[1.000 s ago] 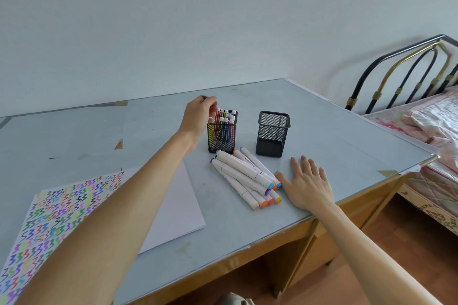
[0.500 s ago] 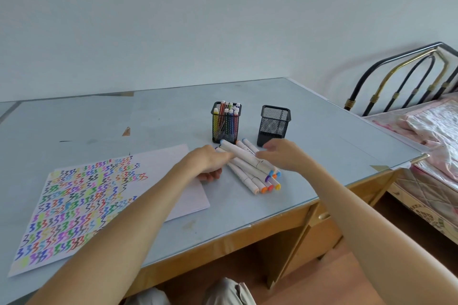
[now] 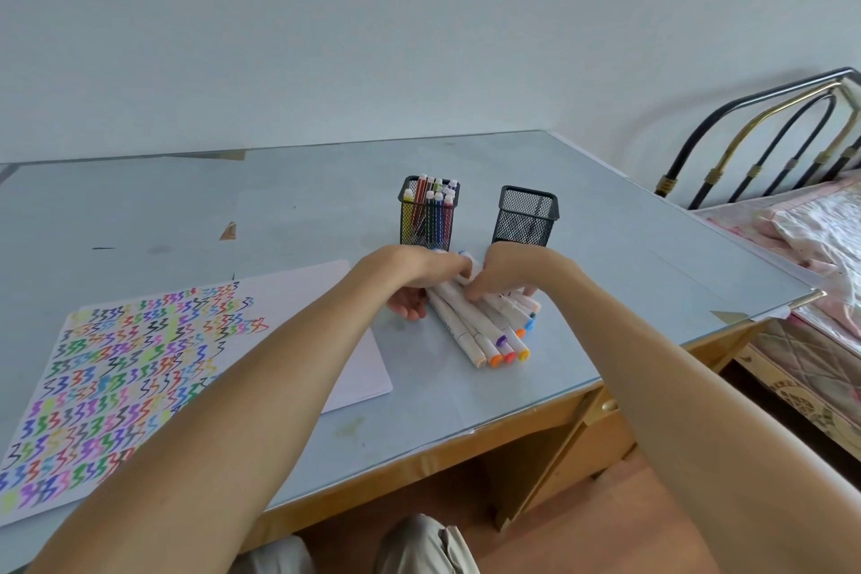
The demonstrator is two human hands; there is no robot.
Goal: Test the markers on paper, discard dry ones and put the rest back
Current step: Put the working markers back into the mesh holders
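Several white markers (image 3: 484,326) with coloured end caps lie in a bundle on the desk, in front of two black mesh cups. My left hand (image 3: 419,277) curls round the far end of the bundle from the left. My right hand (image 3: 505,270) curls over it from the right, fingers on the marker barrels. The left mesh cup (image 3: 427,219) holds several thin coloured markers. The right mesh cup (image 3: 526,214) looks empty. A white paper sheet (image 3: 140,364), covered with coloured zigzag test marks, lies at the left.
The glass-topped desk (image 3: 629,247) ends at its front edge close to me and at its right edge beside a bed (image 3: 815,219) with a black and gold metal frame. A bare part of the paper lies just left of the markers.
My left hand left the marker cup and came down to the bundle. My right hand lifted from the desk and moved onto the markers. Both hands now close round the bundle.
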